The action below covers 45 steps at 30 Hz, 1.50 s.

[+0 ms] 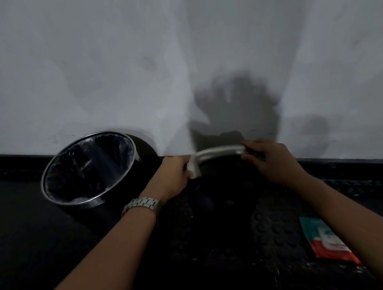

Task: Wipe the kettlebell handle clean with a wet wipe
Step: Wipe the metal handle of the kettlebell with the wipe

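A round bin (pixel 89 169) with a shiny metal rim and a clear liner stood on the dark floor (pixel 15 241) against the pale wall (pixel 101 59); a teal, white and red packet (pixel 325 240) lay flat on a black studded mat (pixel 277 233) at right

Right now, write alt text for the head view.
A left hand presses a white wipe on the left end of a kettlebell handle; the right hand holds the other end. A lined bin stands left, a wipes pack lies right.
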### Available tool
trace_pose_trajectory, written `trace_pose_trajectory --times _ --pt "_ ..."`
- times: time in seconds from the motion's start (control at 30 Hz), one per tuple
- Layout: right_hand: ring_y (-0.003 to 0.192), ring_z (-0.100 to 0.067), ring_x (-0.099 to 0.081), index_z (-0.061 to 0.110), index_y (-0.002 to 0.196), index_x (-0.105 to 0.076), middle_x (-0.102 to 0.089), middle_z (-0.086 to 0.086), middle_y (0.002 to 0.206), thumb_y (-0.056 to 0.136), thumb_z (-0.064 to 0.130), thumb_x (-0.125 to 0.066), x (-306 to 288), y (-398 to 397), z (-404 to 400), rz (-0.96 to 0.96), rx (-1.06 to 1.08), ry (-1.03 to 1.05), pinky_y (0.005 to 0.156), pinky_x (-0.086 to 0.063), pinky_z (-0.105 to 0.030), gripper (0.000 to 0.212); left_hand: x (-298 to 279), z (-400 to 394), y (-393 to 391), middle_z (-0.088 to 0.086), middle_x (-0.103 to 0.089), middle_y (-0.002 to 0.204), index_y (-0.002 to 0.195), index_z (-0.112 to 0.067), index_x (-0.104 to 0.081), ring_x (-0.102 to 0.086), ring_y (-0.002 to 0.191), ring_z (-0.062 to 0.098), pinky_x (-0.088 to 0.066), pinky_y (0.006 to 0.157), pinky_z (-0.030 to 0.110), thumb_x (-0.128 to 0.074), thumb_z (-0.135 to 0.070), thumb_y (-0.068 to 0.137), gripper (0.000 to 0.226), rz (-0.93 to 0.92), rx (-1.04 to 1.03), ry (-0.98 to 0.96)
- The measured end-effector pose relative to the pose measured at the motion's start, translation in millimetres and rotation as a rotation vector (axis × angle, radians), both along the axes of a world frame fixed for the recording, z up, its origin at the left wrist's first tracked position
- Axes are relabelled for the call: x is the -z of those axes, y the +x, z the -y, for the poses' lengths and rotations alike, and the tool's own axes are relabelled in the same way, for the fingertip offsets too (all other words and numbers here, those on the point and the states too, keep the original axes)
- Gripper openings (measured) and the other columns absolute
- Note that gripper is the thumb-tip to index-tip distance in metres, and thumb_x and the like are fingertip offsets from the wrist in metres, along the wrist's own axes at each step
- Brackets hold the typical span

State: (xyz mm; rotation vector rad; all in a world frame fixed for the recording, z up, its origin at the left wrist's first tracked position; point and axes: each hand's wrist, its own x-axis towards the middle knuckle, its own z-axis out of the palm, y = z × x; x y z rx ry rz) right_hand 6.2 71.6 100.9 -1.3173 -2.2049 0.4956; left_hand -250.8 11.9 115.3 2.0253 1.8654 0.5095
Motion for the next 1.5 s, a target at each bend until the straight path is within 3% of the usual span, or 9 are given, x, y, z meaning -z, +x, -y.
trace_pose_trajectory --times 0.23,0.43,0.6,0.73,0.93,1.13,1.27,1.4,1.5 --pt "0.099 -0.022 -0.062 0.014 0.124 -0.062 -0.066 -0.008 0.112 0.086 0.024 -0.067 -1.0 0.5 0.1 0.001 0.001 0.006 0.079 -0.032 -0.01 0.04 -3.2 1.5 15.7 -0.002 -0.06 0.066 0.076 -0.019 -0.059 -0.06 0.067 0.016 -0.043 0.062 0.027 -0.065 -0.026 0.084 0.013 -0.028 -0.065 0.215" --pt "0.098 -0.022 -0.063 0.015 0.121 -0.063 -0.068 -0.007 0.108 0.084 0.026 -0.069 -2.7 0.7 1.7 -0.005 0.014 0.021 0.079 -0.033 -0.01 0.039 8.5 3.3 4.4 -0.003 -0.066 0.072 0.081 -0.019 -0.063 -0.064 0.072 0.012 -0.05 0.066 0.03 -0.063 -0.031 0.084 0.012 0.051 -0.083 0.081" --pt "0.1 -0.021 -0.063 0.016 0.119 -0.065 -0.069 -0.007 0.11 0.083 0.025 -0.071 -4.6 0.1 3.4 -0.031 0.035 0.013 0.082 -0.033 -0.01 0.039 -9.0 0.1 18.4 -0.007 -0.06 0.068 0.079 -0.016 -0.064 -0.054 0.065 0.007 -0.033 0.061 0.018 -0.066 -0.025 0.086 0.012 0.048 0.01 0.245" --pt "0.102 -0.021 -0.063 0.015 0.119 -0.065 -0.069 -0.007 0.111 0.082 0.025 -0.071 -5.0 -0.5 4.2 -0.039 0.033 0.008 0.082 -0.031 -0.007 0.038 -6.6 -1.4 10.9 -0.002 -0.064 0.076 0.094 -0.015 -0.067 -0.059 0.074 0.014 -0.037 0.064 0.023 -0.066 -0.026 0.086 0.013 0.05 0.008 0.162" --pt "0.102 -0.022 -0.063 0.015 0.122 -0.063 -0.069 -0.008 0.112 0.084 0.025 -0.069 -5.1 0.2 4.7 -0.02 0.023 0.012 0.083 -0.033 -0.01 0.039 -7.2 -1.4 10.2 -0.003 -0.059 0.074 0.089 -0.014 -0.065 -0.061 0.076 0.017 -0.035 0.064 0.022 -0.064 -0.022 0.089 0.008 0.034 0.018 0.14" --pt "0.104 -0.023 -0.063 0.013 0.122 -0.063 -0.068 -0.009 0.113 0.084 0.024 -0.069 -3.7 -0.6 4.4 -0.012 0.036 0.007 0.083 -0.031 -0.009 0.04 -10.7 -7.9 18.8 0.002 -0.071 0.089 0.107 -0.017 -0.071 -0.062 0.081 0.01 -0.04 0.068 0.017 -0.063 -0.024 0.091 0.02 0.123 0.054 0.172" --pt "0.106 -0.022 -0.063 0.01 0.121 -0.064 -0.068 -0.01 0.116 0.083 0.021 -0.07 -3.5 -0.2 4.5 -0.04 0.034 -0.011 0.086 -0.031 -0.007 0.04 -7.3 -7.4 7.8 0.005 -0.072 0.1 0.125 -0.019 -0.063 -0.066 0.094 0.018 -0.049 0.083 0.028 -0.057 -0.026 0.094 0.032 0.098 0.058 0.043" --pt "0.106 -0.022 -0.062 0.013 0.122 -0.063 -0.067 -0.009 0.117 0.083 0.023 -0.07 -2.0 1.0 3.0 -0.036 0.037 -0.02 0.086 -0.031 -0.007 0.041 -8.8 -14.2 23.2 0.01 -0.057 0.135 0.144 -0.014 -0.044 -0.052 0.124 0.024 -0.036 0.104 0.026 -0.05 -0.027 0.099 0.047 0.005 0.08 -0.016" --pt "0.107 -0.021 -0.062 0.015 0.123 -0.063 -0.067 -0.008 0.118 0.084 0.024 -0.07 -1.8 0.1 3.0 -0.035 0.042 -0.028 0.087 -0.031 -0.007 0.041 -7.2 -13.0 19.5 0.008 -0.056 0.136 0.147 -0.018 -0.039 -0.052 0.125 0.024 -0.036 0.102 0.024 -0.045 -0.031 0.1 0.049 0.024 0.069 -0.052"
